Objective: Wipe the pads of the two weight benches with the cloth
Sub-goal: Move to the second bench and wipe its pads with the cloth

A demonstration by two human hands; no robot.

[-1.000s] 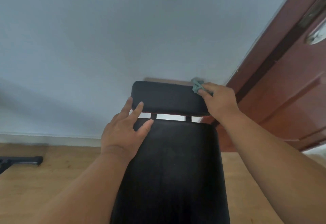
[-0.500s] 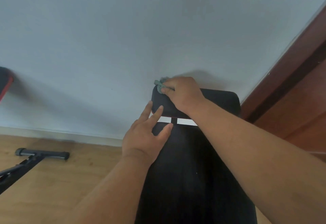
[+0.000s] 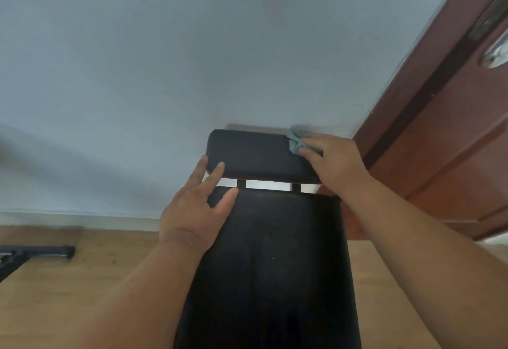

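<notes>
A black weight bench runs away from me toward the wall. Its long back pad (image 3: 275, 266) fills the lower middle, and a short head pad (image 3: 255, 155) sits beyond a narrow gap. My right hand (image 3: 336, 163) presses a crumpled grey-green cloth (image 3: 295, 140) onto the head pad's far right corner. My left hand (image 3: 195, 211) lies flat with fingers spread on the back pad's upper left corner, fingertips touching the head pad's left edge. Only this one bench pad set is in view.
A pale blue-grey wall (image 3: 192, 60) stands right behind the bench. A reddish-brown wooden door (image 3: 439, 142) with a metal handle (image 3: 494, 54) is at the right. Part of a black metal frame foot (image 3: 35, 252) lies on the wooden floor (image 3: 68, 293) at the left.
My right hand has swept the cloth from the head pad's left end back to its right end. My left hand stays on the back pad's corner. The view has shifted left.
</notes>
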